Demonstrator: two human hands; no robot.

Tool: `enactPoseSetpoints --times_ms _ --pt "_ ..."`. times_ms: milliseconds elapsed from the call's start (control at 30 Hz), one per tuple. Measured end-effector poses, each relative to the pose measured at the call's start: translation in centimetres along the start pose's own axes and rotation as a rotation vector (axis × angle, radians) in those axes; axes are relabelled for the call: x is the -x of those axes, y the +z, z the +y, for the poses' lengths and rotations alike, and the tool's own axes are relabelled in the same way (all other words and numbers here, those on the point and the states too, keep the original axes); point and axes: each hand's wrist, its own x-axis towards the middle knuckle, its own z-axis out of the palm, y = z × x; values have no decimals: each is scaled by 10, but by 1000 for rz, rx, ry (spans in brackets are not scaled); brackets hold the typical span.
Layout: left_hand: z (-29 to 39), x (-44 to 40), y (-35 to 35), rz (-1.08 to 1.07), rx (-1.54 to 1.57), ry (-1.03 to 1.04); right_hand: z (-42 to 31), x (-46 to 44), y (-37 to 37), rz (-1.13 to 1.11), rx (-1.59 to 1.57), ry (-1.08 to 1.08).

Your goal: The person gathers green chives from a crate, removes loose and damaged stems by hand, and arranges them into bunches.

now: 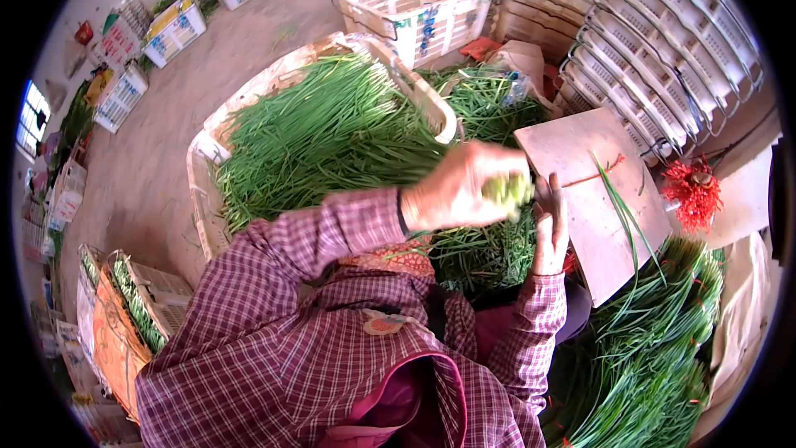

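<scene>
With pale green stems (pixel 508 190) gripped in the left fingers (pixel 491 163) and the right fingers (pixel 560 209) straight, seemingly empty, just beside them, gathering seemed underway, the next move likely calling for an even hold.

Pale-green bundle (pixel 507 189) in left grip (pixel 458 187)

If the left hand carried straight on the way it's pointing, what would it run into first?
Most likely the right hand, whose raised fingers stand just beyond the bunch of stems in the left hand. Depth is hard to judge, so it might pass over them toward the board.
</scene>
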Motion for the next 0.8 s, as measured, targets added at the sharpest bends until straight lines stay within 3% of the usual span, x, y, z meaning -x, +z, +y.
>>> enactPoseSetpoints --times_ms 167,233,300,367,433,500,567,633,667,700,800 --pt "51 -86 -52 106 123 123 -71 -49 64 -13 15 -334" --pt "64 -106 -51 95 136 191 -84 -63 72 15 217 -340" --pt "86 -121 -41 177 172 253 -79 -84 81 54 -72 -366" --pt "107 -131 -31 243 348 256 -90 -93 68 134 21 -468" --pt "112 -143 -27 102 633 316 -103 -97 43 210 140 -660" --pt "116 -156 -21 -75 929 350 -133 -88 20 301 206 -675" --pt "123 -166 -1 -60 1160 300 -157 -81 -23 423 763 -853" --pt "128 -171 21 106 1325 200 -181 -71 -57 454 1013 -882" --pt "118 -177 31 85 1322 68 -192 -66 -73 457 1184 -874" --pt "101 -185 49 112 1279 151 -202 -61 -86 456 1353 -862" --pt "72 -187 93 55 1517 -67 -209 -51 -121 375 1680 -577"
